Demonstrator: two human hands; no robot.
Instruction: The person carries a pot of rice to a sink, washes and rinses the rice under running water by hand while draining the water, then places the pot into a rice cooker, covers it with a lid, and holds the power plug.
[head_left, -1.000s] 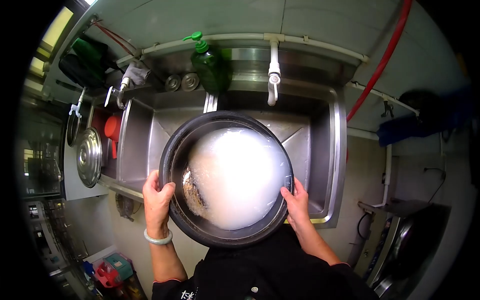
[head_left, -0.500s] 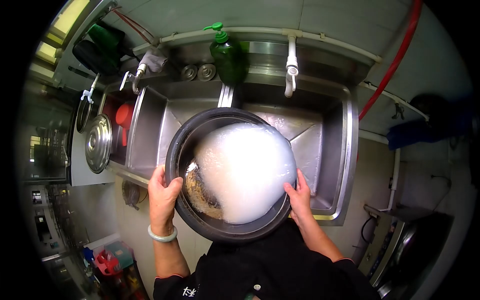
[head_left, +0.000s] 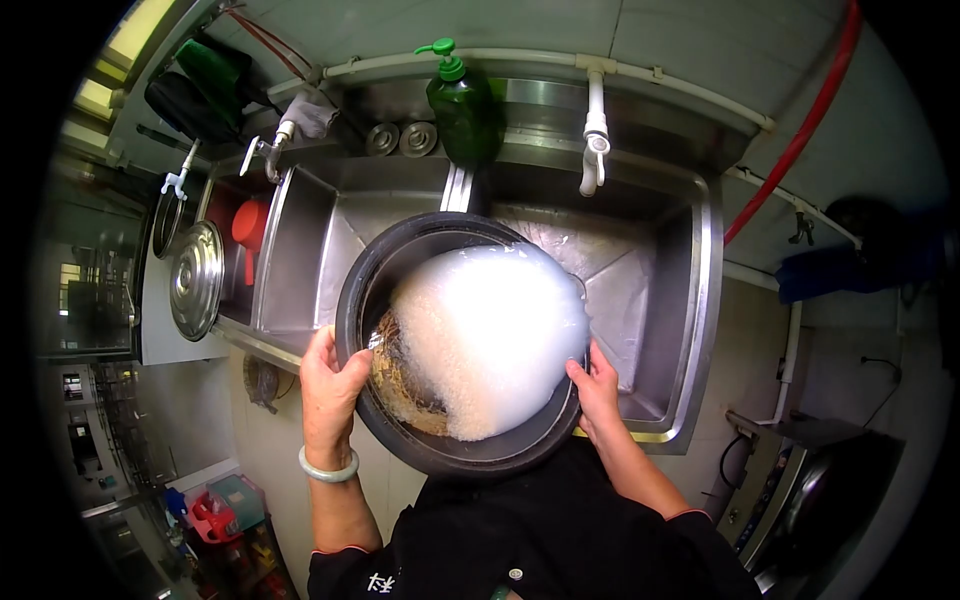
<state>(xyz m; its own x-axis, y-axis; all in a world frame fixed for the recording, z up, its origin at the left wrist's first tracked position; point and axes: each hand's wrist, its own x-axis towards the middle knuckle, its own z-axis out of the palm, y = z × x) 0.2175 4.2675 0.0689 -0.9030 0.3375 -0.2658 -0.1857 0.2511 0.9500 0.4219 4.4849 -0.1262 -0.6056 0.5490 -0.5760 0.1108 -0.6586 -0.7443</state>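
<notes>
A dark round pot (head_left: 440,462) is held over the front of the sink, tilted to the right. Cloudy white water (head_left: 510,330) lies in its right part, with pale grains (head_left: 425,345) like rice beside it and a brownish patch of the pot's bottom at the left. My left hand (head_left: 332,390), with a pale bangle at the wrist, grips the left rim, thumb on top. The right rim is gripped by my right hand (head_left: 597,388), its thumb on the edge and its other fingers partly hidden underneath.
The metal sink (head_left: 640,300) has two white taps above it (head_left: 595,145) (head_left: 265,155). A green pump bottle (head_left: 465,115) stands behind the divider. At left are a red ladle (head_left: 248,228) and a metal lid (head_left: 196,280). A red hose (head_left: 800,135) hangs at right.
The water has drawn back toward the right side of the pot, and more pale grains show at its left. Both hands keep their grip on the rim.
</notes>
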